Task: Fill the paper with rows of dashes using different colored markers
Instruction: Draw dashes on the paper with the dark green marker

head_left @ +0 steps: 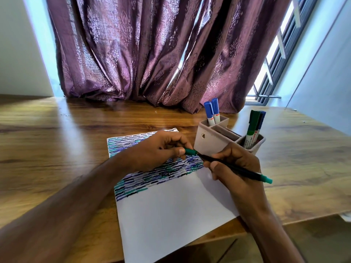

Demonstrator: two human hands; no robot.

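Observation:
A white sheet of paper (171, 209) lies on the wooden table; its upper half is covered with rows of green, blue and black dashes, its lower half is blank. My right hand (237, 168) grips the black barrel of a thin green pen (237, 168) held above the paper's right edge. My left hand (157, 150) pinches the pen's green cap (190, 151) at the barrel's left end. Whether the cap is fully seated cannot be told.
A beige pen holder (212, 141) stands just behind my hands, with two blue-capped markers (211, 111) at the back and a green (251, 126) and a dark blue marker at the right. A purple curtain (152, 54) hangs behind the table (57, 139); a window is at right.

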